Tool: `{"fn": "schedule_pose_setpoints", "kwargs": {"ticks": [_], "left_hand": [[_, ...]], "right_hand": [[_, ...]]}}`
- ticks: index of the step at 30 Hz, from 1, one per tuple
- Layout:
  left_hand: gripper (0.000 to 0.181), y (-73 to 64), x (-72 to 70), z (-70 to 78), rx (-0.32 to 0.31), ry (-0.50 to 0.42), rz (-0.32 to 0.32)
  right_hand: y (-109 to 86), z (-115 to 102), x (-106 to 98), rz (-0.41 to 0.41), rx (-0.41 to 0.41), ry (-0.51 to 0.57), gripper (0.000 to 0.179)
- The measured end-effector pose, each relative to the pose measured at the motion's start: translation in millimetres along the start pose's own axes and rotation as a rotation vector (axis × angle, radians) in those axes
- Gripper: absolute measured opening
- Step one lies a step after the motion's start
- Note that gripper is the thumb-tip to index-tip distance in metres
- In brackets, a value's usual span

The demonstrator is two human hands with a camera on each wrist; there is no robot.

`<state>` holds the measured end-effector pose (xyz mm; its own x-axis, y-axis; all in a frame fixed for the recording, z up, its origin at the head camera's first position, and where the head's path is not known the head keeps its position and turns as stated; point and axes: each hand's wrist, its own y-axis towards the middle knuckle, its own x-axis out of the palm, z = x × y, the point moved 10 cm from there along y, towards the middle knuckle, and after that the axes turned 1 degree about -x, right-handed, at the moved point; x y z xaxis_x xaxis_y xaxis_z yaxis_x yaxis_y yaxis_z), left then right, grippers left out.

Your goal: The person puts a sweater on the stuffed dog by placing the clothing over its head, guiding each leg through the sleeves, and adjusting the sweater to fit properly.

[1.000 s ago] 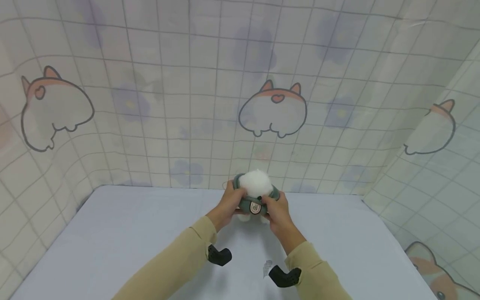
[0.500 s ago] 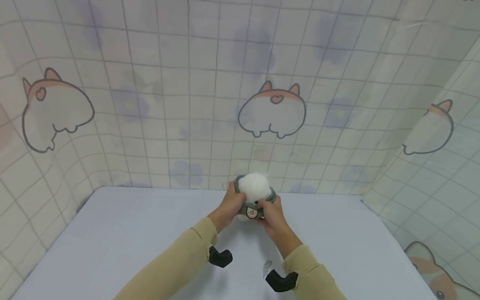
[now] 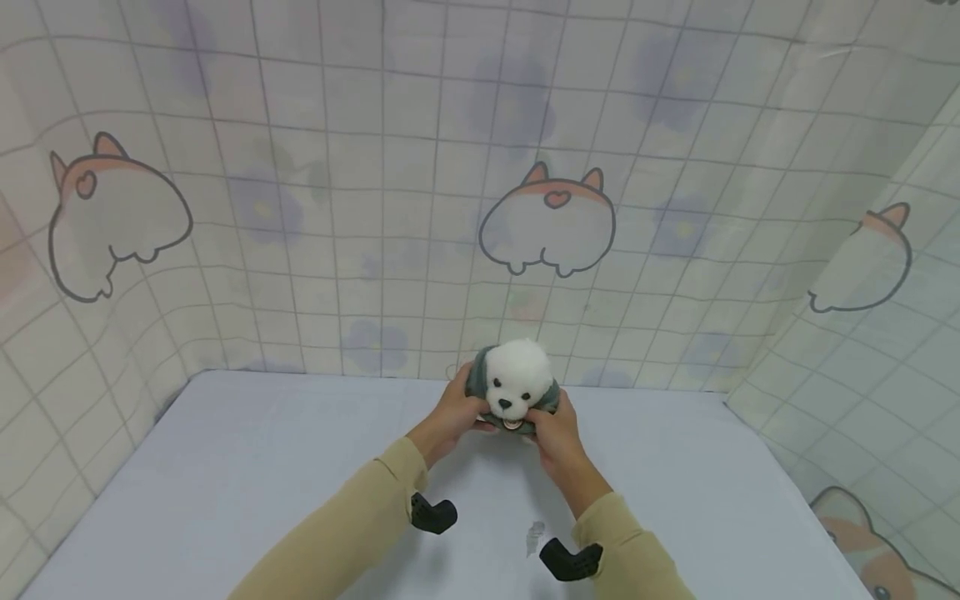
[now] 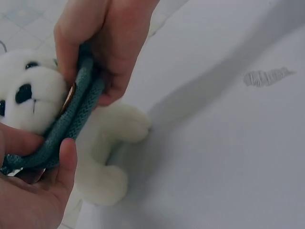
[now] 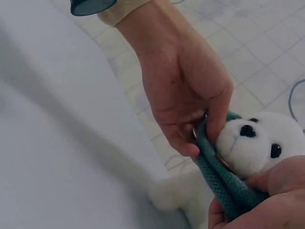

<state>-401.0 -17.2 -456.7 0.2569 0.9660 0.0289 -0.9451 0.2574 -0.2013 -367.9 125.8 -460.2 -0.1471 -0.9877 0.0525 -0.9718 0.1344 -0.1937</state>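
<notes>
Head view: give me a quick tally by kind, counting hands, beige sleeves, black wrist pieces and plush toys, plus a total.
Hands: 2, left hand and right hand
Beige sleeves: 2, left sleeve and right sleeve
Black wrist pieces: 2, left piece and right piece
Plush toys: 1, white plush toy, green knit below its chin
Total: 7

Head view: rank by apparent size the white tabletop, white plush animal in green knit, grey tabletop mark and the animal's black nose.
1. White tabletop
2. White plush animal
3. Grey mark
4. Black nose
</notes>
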Motion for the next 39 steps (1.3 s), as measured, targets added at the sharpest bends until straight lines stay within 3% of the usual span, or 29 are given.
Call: {"fn": "schedule_pose_setpoints", "kwargs": {"ticks": [5, 13, 18, 23, 32, 39], "left_hand": [[0.070, 2.6, -8.9, 1.5, 0.001, 0.030, 0.019], [0.047, 12.1, -31.5, 17.0, 0.022, 0.071, 0.111], [0.038, 20.9, -40.2, 22.1, 0.054, 0.163, 0.136], [0.026, 21.6, -50.0, 25.8, 0.072, 0.208, 0.200], [0.022, 29.3, -55.2, 25.6, 0.070, 0.285, 0.264], [0.021, 42.7, -54.9, 18.2, 0.090, 0.401, 0.273]], "right_hand": [[4.2, -3, -11, -0.017, -0.017, -0.096, 0.060], [14.7, -10, -25, -0.060, 0.002, 0.037, 0.055], [18.8, -14, -32, -0.051, -0.017, 0.014, 0.045], [20.4, -17, -36, -0.031, -0.055, 0.004, 0.041], [28.1, -15, -42, 0.014, -0.058, -0.037, 0.037], [37.8, 3, -47, 0.050, -0.010, -0.101, 0.037]]}}
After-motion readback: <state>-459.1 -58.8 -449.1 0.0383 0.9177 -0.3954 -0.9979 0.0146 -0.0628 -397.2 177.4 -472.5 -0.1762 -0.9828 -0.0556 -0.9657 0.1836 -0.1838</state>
